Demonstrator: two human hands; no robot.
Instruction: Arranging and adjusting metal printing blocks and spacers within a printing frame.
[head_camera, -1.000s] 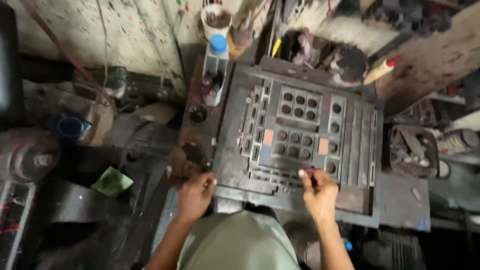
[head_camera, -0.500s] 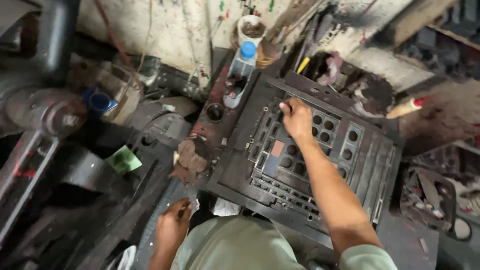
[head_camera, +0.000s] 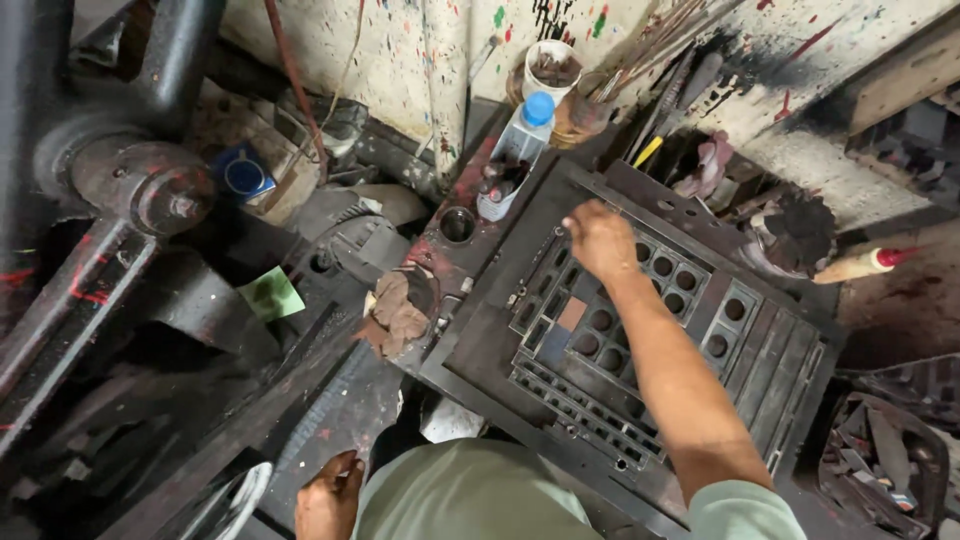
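The right hand (head_camera: 598, 240) lies knuckles up on the far part of the frame (head_camera: 480, 350), fingers curled down onto the metal near its upper left corner; whether they pinch anything cannot be told, since the back of the hand hides the tips. The frame is a dark, grimy iron rectangle lying flat and turned at an angle, its middle packed with blocks pierced by round holes, long bars along the right side, rows of small slots at the near edge, and one brown and one blue-grey patch among the blocks. The forearm runs across it from the green sleeve at the lower right. The left hand (head_camera: 327, 498) is well apart, low at the near edge beside the green shirt, resting on a dark, paint-flecked ledge (head_camera: 330, 420) with loosely bent fingers and nothing visibly in it. Just left of the frame lie a crumpled brown rag (head_camera: 400, 310) and a round hole in the bed. Beyond the frame's far corner stand a clear bottle (head_camera: 515, 150) with a blue cap and a white cup (head_camera: 551, 70) against the spattered wall. A green scrap (head_camera: 270, 295) lies further left
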